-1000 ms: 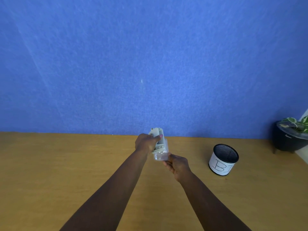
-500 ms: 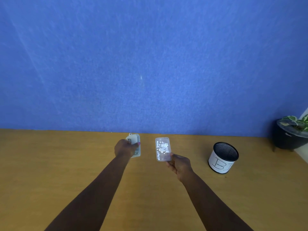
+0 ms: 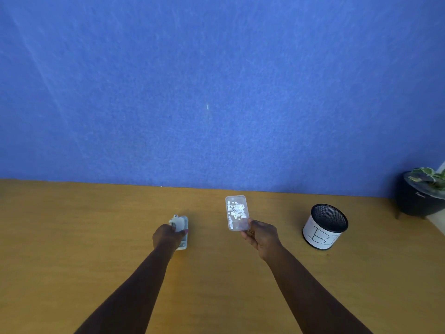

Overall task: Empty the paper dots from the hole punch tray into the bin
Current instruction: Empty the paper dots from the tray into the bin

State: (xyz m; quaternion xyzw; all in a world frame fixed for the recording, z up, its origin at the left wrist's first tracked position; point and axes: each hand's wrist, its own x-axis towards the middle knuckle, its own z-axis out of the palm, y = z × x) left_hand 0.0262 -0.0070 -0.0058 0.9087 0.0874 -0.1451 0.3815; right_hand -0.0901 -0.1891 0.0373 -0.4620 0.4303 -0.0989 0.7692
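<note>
A wooden counter (image 3: 72, 237) runs below a blue felt-like wall (image 3: 216, 80); at the far right edge a dark pot (image 3: 416, 201) stands on it, holding a green-and-white leafy plant (image 3: 428, 175)

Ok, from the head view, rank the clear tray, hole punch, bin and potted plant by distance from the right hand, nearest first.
1. Clear tray, with paper dots, held in the right hand itself.
2. Hole punch, to its left, under the left hand.
3. Bin, to its right on the table; close to the punch's distance, hard to call.
4. Potted plant, far right corner.
</note>
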